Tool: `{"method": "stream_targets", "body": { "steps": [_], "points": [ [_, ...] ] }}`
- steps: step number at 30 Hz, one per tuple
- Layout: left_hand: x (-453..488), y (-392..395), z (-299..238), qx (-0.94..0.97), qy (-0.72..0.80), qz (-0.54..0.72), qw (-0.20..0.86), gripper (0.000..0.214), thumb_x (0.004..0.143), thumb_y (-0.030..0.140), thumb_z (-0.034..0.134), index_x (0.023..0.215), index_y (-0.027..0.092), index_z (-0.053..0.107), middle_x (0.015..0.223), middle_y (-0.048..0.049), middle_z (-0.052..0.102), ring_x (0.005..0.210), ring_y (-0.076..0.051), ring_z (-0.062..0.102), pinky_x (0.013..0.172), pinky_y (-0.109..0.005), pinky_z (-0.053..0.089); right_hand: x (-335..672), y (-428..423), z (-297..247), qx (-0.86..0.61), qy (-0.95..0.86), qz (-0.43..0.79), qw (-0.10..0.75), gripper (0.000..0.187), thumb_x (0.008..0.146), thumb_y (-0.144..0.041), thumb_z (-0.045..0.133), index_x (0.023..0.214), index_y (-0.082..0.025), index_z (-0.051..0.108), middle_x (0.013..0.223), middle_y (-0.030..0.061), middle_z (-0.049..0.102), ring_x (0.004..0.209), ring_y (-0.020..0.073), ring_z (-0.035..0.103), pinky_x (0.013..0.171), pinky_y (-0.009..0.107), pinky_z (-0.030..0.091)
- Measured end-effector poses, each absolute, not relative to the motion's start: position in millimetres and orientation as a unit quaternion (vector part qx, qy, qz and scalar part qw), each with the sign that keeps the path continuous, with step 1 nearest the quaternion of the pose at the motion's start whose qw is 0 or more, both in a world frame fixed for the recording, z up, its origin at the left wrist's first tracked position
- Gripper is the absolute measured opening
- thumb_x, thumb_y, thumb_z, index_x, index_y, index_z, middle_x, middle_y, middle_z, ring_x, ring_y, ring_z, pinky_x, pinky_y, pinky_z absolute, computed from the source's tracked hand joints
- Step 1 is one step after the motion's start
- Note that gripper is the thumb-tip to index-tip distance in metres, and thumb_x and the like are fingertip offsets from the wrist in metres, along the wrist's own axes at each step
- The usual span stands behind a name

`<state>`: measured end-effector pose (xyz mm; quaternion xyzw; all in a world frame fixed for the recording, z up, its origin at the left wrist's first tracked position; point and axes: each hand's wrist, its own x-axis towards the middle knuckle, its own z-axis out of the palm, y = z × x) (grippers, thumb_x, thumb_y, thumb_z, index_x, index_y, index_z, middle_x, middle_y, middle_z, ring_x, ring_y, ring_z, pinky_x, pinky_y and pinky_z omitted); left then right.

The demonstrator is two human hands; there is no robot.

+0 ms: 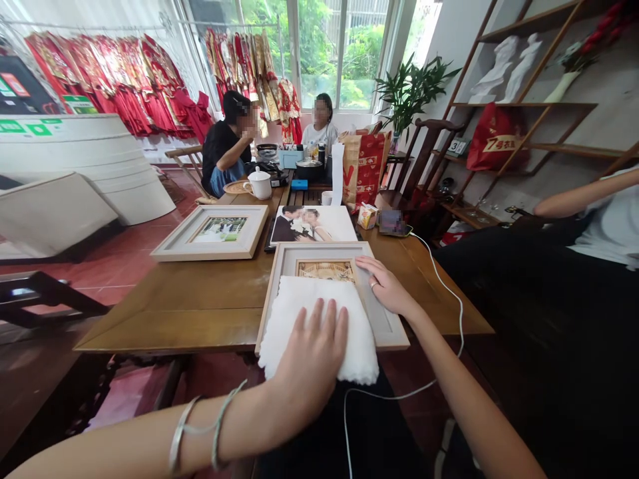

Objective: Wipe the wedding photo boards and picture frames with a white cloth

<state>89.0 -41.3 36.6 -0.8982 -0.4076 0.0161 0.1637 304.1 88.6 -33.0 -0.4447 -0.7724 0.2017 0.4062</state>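
Observation:
A pale picture frame lies flat at the near edge of the wooden table. A white cloth covers most of its lower half. My left hand lies flat on the cloth, fingers stretched out and together. My right hand rests open on the frame's right side, fingers pointing toward the photo in its middle, a ring on one finger. Two bangles sit on my left wrist.
A second framed photo and an unframed wedding print lie further back. A white teapot, a phone with white cable, and a red bag stand beyond. Two people sit at the far end; another person's arm is at right.

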Motion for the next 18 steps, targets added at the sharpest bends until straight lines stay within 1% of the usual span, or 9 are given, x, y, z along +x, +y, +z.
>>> {"method": "stream_targets", "body": {
  "steps": [2,5,10,12,16,18],
  "points": [
    [93,-25,39,-0.893,-0.425,0.053,0.138,0.066,0.077,0.013,0.052,0.139,0.0,0.035,0.142,-0.0262,0.038,0.129,-0.041,0.038,0.097,-0.055,0.044,304,89,-34,-0.442,-0.772,0.202,0.41,0.055,0.073,-0.003,0.039,0.12,-0.024,0.06,0.132,0.0062,0.056,0.129,0.0209,0.044,0.113,0.049,0.029],
    [100,1,37,-0.886,-0.442,0.064,0.123,0.067,0.077,0.013,0.054,0.14,-0.001,0.033,0.143,-0.0283,0.035,0.13,-0.042,0.035,0.098,-0.056,0.041,305,89,-34,-0.439,-0.773,0.202,0.411,0.057,0.072,-0.002,0.039,0.121,-0.024,0.06,0.132,0.0062,0.055,0.129,0.0206,0.044,0.113,0.048,0.029],
    [106,43,29,-0.86,-0.487,0.039,0.148,0.06,0.081,0.003,0.042,0.14,0.002,0.032,0.144,-0.0258,0.034,0.133,-0.039,0.033,0.101,-0.056,0.037,305,89,-33,-0.441,-0.777,0.201,0.401,0.058,0.071,-0.002,0.038,0.121,-0.022,0.059,0.133,0.0073,0.054,0.129,0.0207,0.044,0.114,0.049,0.027],
    [106,58,29,-0.86,-0.487,0.016,0.155,0.06,0.081,0.001,0.041,0.14,0.003,0.031,0.145,-0.0254,0.033,0.134,-0.038,0.031,0.102,-0.054,0.036,305,89,-33,-0.443,-0.777,0.202,0.4,0.059,0.071,-0.002,0.038,0.122,-0.022,0.059,0.133,0.0076,0.054,0.129,0.0211,0.044,0.114,0.049,0.027],
    [105,83,31,-0.877,-0.459,-0.03,0.14,0.067,0.075,0.001,0.051,0.138,0.002,0.03,0.145,-0.0266,0.032,0.135,-0.037,0.028,0.102,-0.05,0.036,304,89,-32,-0.447,-0.773,0.199,0.403,0.059,0.07,-0.002,0.038,0.122,-0.02,0.058,0.133,0.0087,0.054,0.129,0.022,0.043,0.114,0.048,0.027],
    [107,93,31,-0.885,-0.443,-0.048,0.137,0.07,0.071,-0.001,0.053,0.137,0.002,0.03,0.145,-0.0263,0.032,0.135,-0.036,0.028,0.102,-0.049,0.036,304,88,-32,-0.448,-0.771,0.198,0.408,0.058,0.07,-0.002,0.039,0.122,-0.02,0.058,0.133,0.0086,0.053,0.129,0.022,0.043,0.114,0.048,0.027]
  ]
}}
